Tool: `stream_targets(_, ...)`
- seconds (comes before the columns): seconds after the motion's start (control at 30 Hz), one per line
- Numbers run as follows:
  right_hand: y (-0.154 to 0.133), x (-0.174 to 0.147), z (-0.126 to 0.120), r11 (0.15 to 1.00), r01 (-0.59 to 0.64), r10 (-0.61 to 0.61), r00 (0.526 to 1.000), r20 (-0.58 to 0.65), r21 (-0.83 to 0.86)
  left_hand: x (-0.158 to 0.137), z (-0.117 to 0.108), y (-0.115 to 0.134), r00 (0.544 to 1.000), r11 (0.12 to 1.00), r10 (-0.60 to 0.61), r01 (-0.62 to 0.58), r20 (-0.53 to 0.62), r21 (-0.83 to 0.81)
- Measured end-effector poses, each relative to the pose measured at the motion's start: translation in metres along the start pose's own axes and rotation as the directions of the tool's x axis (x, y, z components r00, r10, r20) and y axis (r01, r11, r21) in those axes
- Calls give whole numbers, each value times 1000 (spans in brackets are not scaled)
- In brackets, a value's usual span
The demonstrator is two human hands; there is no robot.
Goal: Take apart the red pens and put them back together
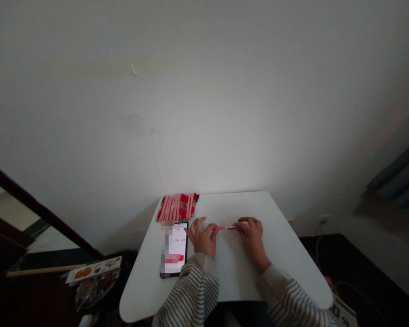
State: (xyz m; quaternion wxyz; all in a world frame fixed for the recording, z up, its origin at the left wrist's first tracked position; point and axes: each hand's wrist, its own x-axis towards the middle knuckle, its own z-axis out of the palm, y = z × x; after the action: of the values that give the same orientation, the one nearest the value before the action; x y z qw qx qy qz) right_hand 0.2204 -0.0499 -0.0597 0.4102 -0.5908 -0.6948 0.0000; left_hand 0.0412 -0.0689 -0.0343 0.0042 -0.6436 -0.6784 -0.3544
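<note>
Between my two hands a slim pink pen (225, 227) with a white stretch lies level, just over the table. My left hand (203, 238) pinches its left end between thumb and forefinger, the other fingers spread. At the right end, the fingers of my right hand (250, 234) close around the tip and hide it. A row of pink and red pens (177, 207) lies side by side at the table's back left corner. Close by my left hand rests a phone (179, 245) whose screen shows a running number.
The white table (248, 281) stands against a pale wall (218, 113). Left of it, on the floor side, a bag (97, 288) holds a printed packet (93, 269). A wall socket with a cable (323, 220) is at the right, and a box (342, 313) sits low beside the table.
</note>
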Motion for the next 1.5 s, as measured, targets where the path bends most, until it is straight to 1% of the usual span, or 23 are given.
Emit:
stream_targets(0.2,-1,-1,0,998,-4,7,999,35,-61,0,1,-1,999,999,-35,35,-16,-18)
stream_targets(0.4,-3,-2,-1,989,-78,79,997,8,-127,1,3,-3,997,998,-67,67,-41,-6)
stream_targets(0.6,-5,0,-3,997,-33,36,998,47,-76,-1,2,-2,997,998,-62,62,-49,9)
stream_targets(0.8,0,0,0,998,-42,41,999,-9,-37,-1,6,-4,994,998,-63,65,-91,25)
stream_targets(0.93,4,0,0,997,-71,70,995,-64,-5,0,7,-7,997,999,-46,48,-62,22)
stream_targets(1.1,4,0,-2,993,-116,114,985,-132,-9,1,7,-9,997,999,-48,50,-62,20)
stream_targets(1.3,0,0,-4,998,-66,67,991,-114,15,1,5,-8,998,999,-43,44,-52,23)
stream_targets(1.5,-7,0,-5,1000,-28,27,996,-84,-8,0,5,-5,998,999,-32,33,-59,13)
